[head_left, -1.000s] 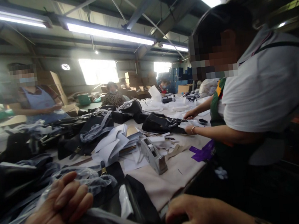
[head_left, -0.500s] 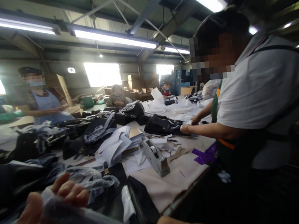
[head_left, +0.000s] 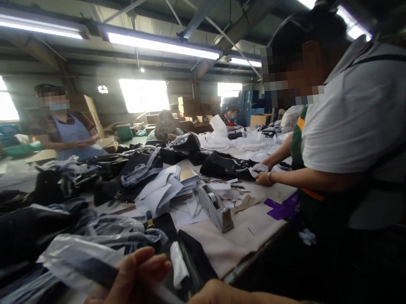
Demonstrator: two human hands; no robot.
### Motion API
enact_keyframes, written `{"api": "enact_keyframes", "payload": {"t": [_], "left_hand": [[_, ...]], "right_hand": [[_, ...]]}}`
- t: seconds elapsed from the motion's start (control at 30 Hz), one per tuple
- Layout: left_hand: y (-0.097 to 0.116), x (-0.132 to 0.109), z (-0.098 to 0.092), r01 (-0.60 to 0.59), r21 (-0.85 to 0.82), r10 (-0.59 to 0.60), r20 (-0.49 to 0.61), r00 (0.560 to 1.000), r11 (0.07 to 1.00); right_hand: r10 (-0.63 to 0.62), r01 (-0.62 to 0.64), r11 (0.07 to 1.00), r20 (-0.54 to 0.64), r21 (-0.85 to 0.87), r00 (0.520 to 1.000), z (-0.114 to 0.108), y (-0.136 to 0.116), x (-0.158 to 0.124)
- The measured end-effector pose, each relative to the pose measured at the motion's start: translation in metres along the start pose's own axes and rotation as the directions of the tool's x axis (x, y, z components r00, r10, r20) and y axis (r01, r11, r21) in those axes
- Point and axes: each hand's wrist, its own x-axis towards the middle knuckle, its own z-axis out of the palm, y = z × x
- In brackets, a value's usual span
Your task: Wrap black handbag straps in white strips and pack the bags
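A dark strap in a clear plastic sleeve (head_left: 77, 265) runs slantwise across the bottom of the view, the sleeve's loose end sticking out at upper left. My left hand (head_left: 119, 289) is closed around the middle of it, thumb on top and fingertips curled beyond. Lower down, my right hand (head_left: 218, 299) grips the near end, partly blurred and cut by the frame edge. Just beyond my hands lies a black handbag (head_left: 195, 256) with a white-wrapped piece (head_left: 179, 265) on it. Plastic-wrapped handles (head_left: 124, 228) lie behind my left hand.
A grey tape dispenser (head_left: 215, 211) stands on the table (head_left: 251, 251) beside a stack of white papers (head_left: 168, 187). Black bags (head_left: 19, 236) are heaped at left. Purple plastic (head_left: 283, 206) lies by the table edge. A co-worker (head_left: 352, 126) at right handles another black bag (head_left: 222, 165).
My left hand has moved right along the wrapped strap, closer to my right hand. The sleeve's end now extends out to its left. The view has shifted slightly.
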Motion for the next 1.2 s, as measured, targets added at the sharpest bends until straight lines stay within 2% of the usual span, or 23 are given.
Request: {"api": "enact_keyframes", "payload": {"t": [0.1, 0.17, 0.23, 0.33, 0.5, 0.6, 0.67, 0.73, 0.83, 0.93, 1.07, 1.2], "left_hand": [[0.018, -0.001, 0.01, -0.086, -0.042, 0.09, 0.094, 0.992, 0.995], [0.022, -0.001, 0.023, -0.097, -0.059, 0.102, 0.105, 0.989, 0.994], [0.022, 0.003, 0.035, -0.108, -0.082, 0.116, 0.095, 0.989, 0.991], [0.024, 0.018, 0.047, -0.116, -0.172, 0.143, 0.158, 0.977, 0.978], [0.028, 0.029, 0.049, -0.111, -0.174, 0.152, 0.243, 0.958, 0.979], [0.023, 0.025, 0.044, -0.055, -0.071, 0.076, 0.332, 0.94, 0.996], [0.02, 0.024, 0.043, -0.075, -0.031, 0.081, 0.307, 0.948, 0.997], [0.02, 0.026, 0.043, -0.153, -0.053, 0.161, 0.223, 0.961, 0.987], [0.025, 0.03, 0.046, -0.261, -0.1, 0.274, 0.144, 0.951, 0.96], [0.025, 0.03, 0.049, -0.304, -0.071, 0.311, 0.124, 0.942, 0.95], [0.009, 0.02, 0.051, -0.299, 0.045, 0.29, 0.149, 0.946, 0.953], [-0.003, 0.013, 0.049, -0.335, 0.099, 0.322, 0.132, 0.938, 0.937]], "right_hand": [[0.051, -0.046, 0.989, -0.029, 0.139, 0.998, 0.009, -0.016, -0.002], [0.044, -0.038, 0.971, -0.02, 0.236, 0.999, 0.014, -0.029, 0.001], [0.02, -0.019, 0.965, -0.004, 0.263, 1.0, 0.015, -0.041, 0.006], [0.002, 0.003, 0.967, -0.019, 0.256, 1.0, 0.008, -0.052, 0.016], [-0.036, 0.056, 0.962, -0.076, 0.268, 0.996, -0.004, -0.063, 0.032], [-0.086, 0.115, 0.958, -0.12, 0.261, 0.989, -0.008, -0.067, 0.039], [-0.075, 0.098, 0.963, -0.099, 0.251, 0.992, -0.01, -0.067, 0.04], [-0.029, 0.048, 0.968, -0.082, 0.245, 0.996, -0.01, -0.065, 0.04], [-0.006, 0.034, 0.969, -0.116, 0.243, 0.993, -0.007, -0.064, 0.04], [-0.048, 0.085, 0.966, -0.15, 0.246, 0.987, -0.005, -0.068, 0.045], [-0.135, 0.165, 0.971, -0.176, 0.17, 0.975, -0.006, -0.072, 0.055], [-0.182, 0.207, 0.975, -0.236, 0.084, 0.954, -0.005, -0.069, 0.063]]}}
